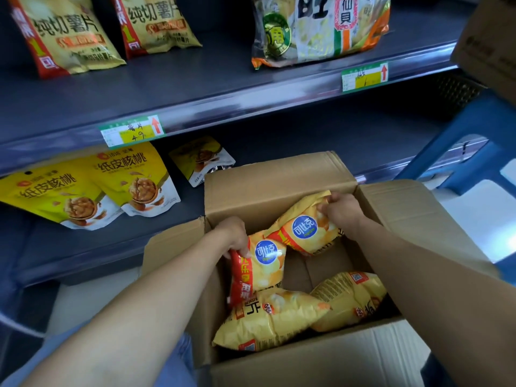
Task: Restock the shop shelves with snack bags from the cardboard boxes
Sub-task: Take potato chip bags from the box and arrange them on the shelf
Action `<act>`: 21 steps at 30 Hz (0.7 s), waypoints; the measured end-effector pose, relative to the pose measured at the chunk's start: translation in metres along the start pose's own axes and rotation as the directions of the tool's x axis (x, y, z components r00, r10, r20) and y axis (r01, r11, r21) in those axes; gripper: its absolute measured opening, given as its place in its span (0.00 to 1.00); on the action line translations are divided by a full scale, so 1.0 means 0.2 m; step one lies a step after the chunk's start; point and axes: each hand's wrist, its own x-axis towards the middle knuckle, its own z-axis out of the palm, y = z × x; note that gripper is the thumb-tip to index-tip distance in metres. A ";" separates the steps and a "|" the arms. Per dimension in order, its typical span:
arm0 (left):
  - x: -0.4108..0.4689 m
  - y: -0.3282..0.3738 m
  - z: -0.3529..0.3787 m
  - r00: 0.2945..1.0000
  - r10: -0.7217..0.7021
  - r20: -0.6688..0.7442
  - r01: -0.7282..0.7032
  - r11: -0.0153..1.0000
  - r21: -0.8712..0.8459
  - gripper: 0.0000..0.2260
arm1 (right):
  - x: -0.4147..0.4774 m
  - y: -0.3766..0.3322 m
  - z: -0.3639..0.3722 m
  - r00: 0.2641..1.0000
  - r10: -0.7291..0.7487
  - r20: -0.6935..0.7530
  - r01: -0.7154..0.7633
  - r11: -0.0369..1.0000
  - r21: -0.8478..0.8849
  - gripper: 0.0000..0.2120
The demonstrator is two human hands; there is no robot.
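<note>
An open cardboard box (pixel 273 188) sits low in front of the shelves. Inside, my left hand (pixel 234 233) grips the top of a yellow chip bag with a red side band (pixel 262 269), held upright. My right hand (pixel 339 208) pinches the top edge of a second yellow chip bag (pixel 304 233), lifted and tilted near the box's far wall. Two more yellow chip bags lie flat on the box floor, one at the front (pixel 268 322) and one to the right (pixel 349 297).
The dark upper shelf (pixel 195 82) carries gold chip bags (pixel 69 37) at left and a rice cracker pack (pixel 318 29) at right. Yellow walnut bags (pixel 83 188) lie on the lower shelf. A blue stool (pixel 474 135) and another cardboard box (pixel 491 43) stand at right.
</note>
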 end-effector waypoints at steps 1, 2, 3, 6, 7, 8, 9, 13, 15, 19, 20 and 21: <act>-0.03 0.02 -0.04 0.999 0.018 -0.033 -0.017 1.000 0.023 0.22 | -0.01 -0.03 0.00 1.000 -0.023 0.001 0.023 0.997 0.070 0.10; -0.06 0.04 -0.09 0.997 0.035 -0.066 -0.033 0.999 0.032 0.21 | -0.02 -0.07 -0.01 0.998 -0.055 -0.005 0.055 0.989 0.138 0.12; -0.10 0.05 -0.15 0.995 0.049 -0.092 -0.047 0.999 0.025 0.21 | -0.03 -0.11 -0.01 0.996 -0.089 -0.032 0.093 0.980 0.177 0.12; -0.27 0.10 -0.31 0.981 0.103 -0.162 -0.112 0.993 -0.045 0.16 | -0.10 -0.29 -0.03 0.947 -0.217 -0.238 0.249 0.962 0.112 0.11; -0.32 0.11 -0.37 0.972 0.128 -0.197 -0.144 0.987 -0.068 0.13 | -0.13 -0.36 -0.04 0.921 -0.254 -0.296 0.293 0.951 0.095 0.10; -0.37 0.10 -0.43 0.961 0.149 -0.233 -0.175 0.980 -0.095 0.11 | -0.18 -0.45 -0.06 0.897 -0.294 -0.330 0.345 0.933 0.106 0.09; -0.42 0.08 -0.49 0.950 0.161 -0.269 -0.201 0.971 -0.129 0.11 | -0.22 -0.53 -0.08 0.876 -0.334 -0.347 0.396 0.910 0.125 0.08; -0.60 0.01 -0.73 0.912 0.189 -0.364 -0.304 0.908 -0.289 0.14 | -0.38 -0.84 -0.18 0.819 -0.446 -0.362 0.539 0.813 0.218 0.09; -0.69 -0.01 -0.82 0.886 0.214 -0.412 -0.368 0.864 -0.343 0.15 | -0.45 -0.98 -0.21 0.798 -0.485 -0.357 0.580 0.780 0.236 0.09; -0.88 -0.04 -0.97 0.830 0.207 -0.517 -0.455 0.789 -0.414 0.13 | -0.54 -1.21 -0.23 0.755 -0.552 -0.353 0.649 0.707 0.280 0.14; -0.92 -0.05 -1.01 0.815 0.198 -0.545 -0.477 0.763 -0.436 0.13 | -0.55 -1.26 -0.23 0.755 -0.554 -0.350 0.652 0.693 0.308 0.15; -0.95 -0.06 -1.05 0.796 0.187 -0.576 -0.504 0.733 -0.458 0.13 | -0.56 -1.30 -0.22 0.757 -0.555 -0.345 0.652 0.678 0.340 0.15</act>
